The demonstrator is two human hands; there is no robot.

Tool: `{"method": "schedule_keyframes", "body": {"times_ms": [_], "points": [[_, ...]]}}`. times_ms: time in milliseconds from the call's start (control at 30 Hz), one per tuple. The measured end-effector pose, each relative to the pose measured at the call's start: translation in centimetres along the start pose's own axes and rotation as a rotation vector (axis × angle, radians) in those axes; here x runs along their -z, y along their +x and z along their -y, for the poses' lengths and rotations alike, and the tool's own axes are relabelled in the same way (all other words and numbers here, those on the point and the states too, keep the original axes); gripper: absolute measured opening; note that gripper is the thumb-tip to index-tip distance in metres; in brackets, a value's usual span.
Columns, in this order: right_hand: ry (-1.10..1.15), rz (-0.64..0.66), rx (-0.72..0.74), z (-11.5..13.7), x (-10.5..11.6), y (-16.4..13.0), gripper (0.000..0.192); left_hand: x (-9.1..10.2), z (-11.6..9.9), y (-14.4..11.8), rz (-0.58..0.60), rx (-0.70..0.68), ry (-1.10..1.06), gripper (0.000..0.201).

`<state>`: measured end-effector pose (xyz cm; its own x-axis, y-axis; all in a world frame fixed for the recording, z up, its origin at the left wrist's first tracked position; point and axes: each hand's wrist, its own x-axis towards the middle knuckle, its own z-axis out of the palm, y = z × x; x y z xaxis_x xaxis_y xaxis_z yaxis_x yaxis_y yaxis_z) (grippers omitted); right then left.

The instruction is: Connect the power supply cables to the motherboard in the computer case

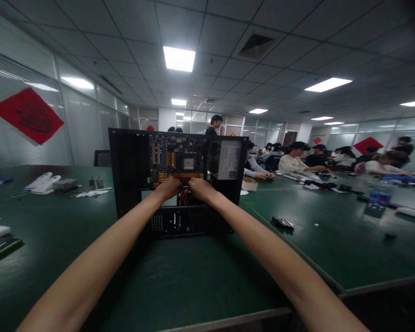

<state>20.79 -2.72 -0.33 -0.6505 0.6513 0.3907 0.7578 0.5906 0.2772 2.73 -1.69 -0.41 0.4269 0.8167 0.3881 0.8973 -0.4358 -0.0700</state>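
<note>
Inside the open computer case, left hand and right hand closing around the cable bundle below the motherboard; gripping connectors, not wires, easing gently.

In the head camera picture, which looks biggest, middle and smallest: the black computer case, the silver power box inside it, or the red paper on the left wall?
1. Computer case, largest.
2. Red paper.
3. Power box, smallest.
The paper hangs farther off, so its true size is unsure.
</note>
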Motion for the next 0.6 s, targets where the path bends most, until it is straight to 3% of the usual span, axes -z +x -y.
{"method": "schedule_keyframes", "body": {"times_ms": [600], "points": [[0.037, 0.022, -0.023, 0.08, -0.76, 0.85, 0.032, -0.03, 0.34, -0.48, -0.024, -0.021, -0.051, 0.023]]}}
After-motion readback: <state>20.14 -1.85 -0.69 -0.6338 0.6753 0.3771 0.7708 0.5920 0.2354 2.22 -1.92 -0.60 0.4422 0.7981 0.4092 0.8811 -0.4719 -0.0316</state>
